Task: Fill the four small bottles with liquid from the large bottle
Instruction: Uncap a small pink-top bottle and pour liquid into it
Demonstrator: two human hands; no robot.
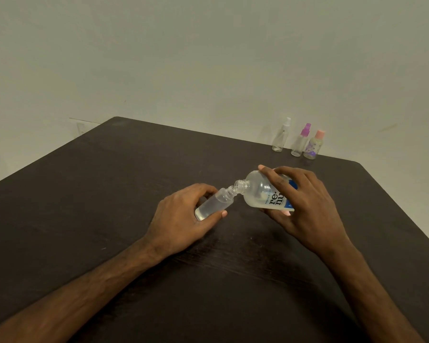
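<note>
Head view: the left hand (183, 214) grips the tilted, uncapped small bottle (214, 203) low over the surface (109, 194), the right hand (305, 206) wraps the tipped large bottle (263, 191), necks meeting, so a slight misalignment could spill liquid.

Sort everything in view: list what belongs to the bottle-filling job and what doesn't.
Job: large bottle in the right hand; uncapped small bottle in the left hand; clear-capped spray bottle, purple-capped spray bottle and pink-capped bottle by the far edge.
Not the job: wall plate; dark table, only the work surface.
</note>
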